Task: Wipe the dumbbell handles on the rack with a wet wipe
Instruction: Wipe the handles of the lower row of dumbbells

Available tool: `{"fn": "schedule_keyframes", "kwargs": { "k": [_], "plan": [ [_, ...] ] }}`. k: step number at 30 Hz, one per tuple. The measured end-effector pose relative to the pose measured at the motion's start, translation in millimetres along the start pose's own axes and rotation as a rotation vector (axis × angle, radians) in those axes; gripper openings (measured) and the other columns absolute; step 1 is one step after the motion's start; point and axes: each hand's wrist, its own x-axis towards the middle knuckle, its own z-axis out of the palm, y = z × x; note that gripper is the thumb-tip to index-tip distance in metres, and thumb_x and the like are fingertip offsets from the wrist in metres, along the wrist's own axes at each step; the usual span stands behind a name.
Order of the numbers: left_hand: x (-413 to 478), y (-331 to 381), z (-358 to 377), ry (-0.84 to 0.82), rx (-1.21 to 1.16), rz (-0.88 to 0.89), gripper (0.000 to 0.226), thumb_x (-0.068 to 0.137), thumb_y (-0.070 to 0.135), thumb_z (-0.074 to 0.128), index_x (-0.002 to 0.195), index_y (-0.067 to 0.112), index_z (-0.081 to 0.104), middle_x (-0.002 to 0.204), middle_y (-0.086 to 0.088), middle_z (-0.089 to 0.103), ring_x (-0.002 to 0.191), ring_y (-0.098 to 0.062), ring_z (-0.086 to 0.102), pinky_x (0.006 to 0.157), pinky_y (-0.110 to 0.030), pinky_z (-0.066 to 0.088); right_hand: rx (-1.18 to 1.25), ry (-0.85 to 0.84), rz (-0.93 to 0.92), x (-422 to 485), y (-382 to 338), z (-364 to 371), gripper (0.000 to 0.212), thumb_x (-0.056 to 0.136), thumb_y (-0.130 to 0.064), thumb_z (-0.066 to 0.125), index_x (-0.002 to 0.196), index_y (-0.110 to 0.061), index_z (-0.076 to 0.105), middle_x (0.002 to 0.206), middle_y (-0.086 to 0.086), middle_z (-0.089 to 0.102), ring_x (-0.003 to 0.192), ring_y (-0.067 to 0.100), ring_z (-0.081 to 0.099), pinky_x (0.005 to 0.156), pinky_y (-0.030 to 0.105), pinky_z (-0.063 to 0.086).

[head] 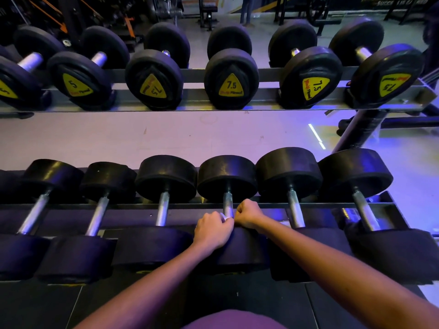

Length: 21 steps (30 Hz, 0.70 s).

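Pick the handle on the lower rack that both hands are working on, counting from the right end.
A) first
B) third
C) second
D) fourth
B. The left hand and right hand meet on either side of the third handle from the right. Two bare handles lie beyond it, and a bit of white wipe shows at the left fingers.

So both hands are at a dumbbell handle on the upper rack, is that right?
Not quite. The head view shows both hands, left and right, curled at a dumbbell handle on the lower rack, not the upper rack. A white scrap between them looks like the wipe.
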Motion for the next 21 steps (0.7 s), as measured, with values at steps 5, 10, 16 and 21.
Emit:
{"fn": "schedule_keyframes", "kwargs": {
  "k": [5,10,16,21],
  "plan": [
    [0,-1,-1,-0.005,0.014,-0.001,0.042,0.088,0.043,0.045,0.088,0.007,0.067,0.101,-0.018,0.066,0.102,-0.038,0.058,0.079,-0.039,0.046,0.101,0.119,0.051,5,0,5,0.012,0.066,-0.008,0.07,0.06,-0.01,0.06,0.067,0.007,0.064,0.065,0.016,0.06,0.058,0.026,0.05],
    [-2,0,-2,-0.026,-0.014,0.002,0.038,0.087,0.042,0.047,0.082,0.01,0.066,0.095,-0.014,0.067,0.094,-0.034,0.06,0.071,-0.036,0.044,0.255,0.34,0.053,19,-13,-2,0.023,0.068,-0.018,0.083,0.059,-0.008,0.064,0.068,0.012,0.067,0.065,0.016,0.058,0.064,0.031,0.052],
    [-4,1,-3,-0.003,-0.012,0.001,0.038,0.088,0.041,0.047,0.089,0.009,0.066,0.1,-0.015,0.067,0.099,-0.035,0.06,0.075,-0.037,0.047,0.139,0.269,0.037,29,-24,0,0.021,0.069,-0.024,0.084,0.078,-0.01,0.07,0.081,0.005,0.068,0.08,0.018,0.064,0.067,0.024,0.045],
    [-3,2,-4,-0.003,0.018,0.014,0.038,0.088,0.04,0.046,0.094,0.008,0.066,0.106,-0.017,0.067,0.102,-0.037,0.059,0.077,-0.037,0.046,0.025,0.139,0.03,19,-6,7,0.015,0.072,-0.014,0.072,0.06,-0.01,0.062,0.079,0.015,0.07,0.077,0.02,0.064,0.063,0.024,0.042]
  ]
}}
